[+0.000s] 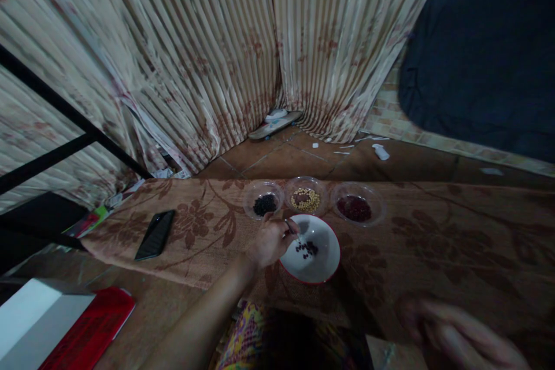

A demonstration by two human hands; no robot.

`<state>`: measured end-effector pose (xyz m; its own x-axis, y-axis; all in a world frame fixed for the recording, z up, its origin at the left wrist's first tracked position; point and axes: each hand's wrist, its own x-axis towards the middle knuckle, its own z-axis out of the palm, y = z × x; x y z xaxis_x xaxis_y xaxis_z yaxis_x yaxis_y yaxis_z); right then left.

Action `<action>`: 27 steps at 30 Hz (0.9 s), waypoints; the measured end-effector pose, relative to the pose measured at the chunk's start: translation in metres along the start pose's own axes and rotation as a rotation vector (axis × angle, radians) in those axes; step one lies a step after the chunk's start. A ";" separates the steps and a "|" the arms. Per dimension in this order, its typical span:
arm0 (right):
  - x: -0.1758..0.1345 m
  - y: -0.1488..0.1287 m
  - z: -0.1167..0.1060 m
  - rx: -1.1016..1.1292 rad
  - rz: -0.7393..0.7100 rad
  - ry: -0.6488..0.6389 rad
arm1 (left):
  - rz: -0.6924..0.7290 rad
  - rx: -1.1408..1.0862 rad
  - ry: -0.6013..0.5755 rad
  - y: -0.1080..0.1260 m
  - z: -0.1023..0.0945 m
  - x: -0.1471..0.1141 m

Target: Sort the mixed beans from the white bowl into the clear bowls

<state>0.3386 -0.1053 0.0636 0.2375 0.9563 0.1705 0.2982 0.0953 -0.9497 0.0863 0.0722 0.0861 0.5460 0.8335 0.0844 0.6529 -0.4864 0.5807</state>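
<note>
My left hand [273,241] is closed at the left rim of a white bowl [325,260] with a red edge. A slim, shiny tool [289,226] pokes out of its fingers over the bowl; its kind is too small to make out. Dark red beans [307,250] lie in a small cluster on the bowl's bottom. Behind the bowl stand three clear plastic tubs, holding black beans [264,204], yellow beans [306,199] and dark red beans [354,208]. At the lower right, apart from the bowl, my right hand [459,329] is smeared by motion, so its fingers are unclear.
A brown flowered cloth [433,231] covers the low table. A black phone [155,235] lies toward its left end. Left of the table are a black metal frame [91,134] and a red and white box [87,329]. Striped curtains [208,58] hang behind, with a skateboard [275,125] at their foot.
</note>
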 end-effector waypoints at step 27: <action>0.060 0.078 0.057 -0.778 0.014 0.113 | 0.033 0.027 0.038 -0.009 0.013 0.003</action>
<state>0.3235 -0.0244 -0.0148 0.3261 0.9181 0.2252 0.8463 -0.1774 -0.5023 0.0891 0.0754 0.0703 0.5478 0.8259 0.1338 0.6489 -0.5203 0.5552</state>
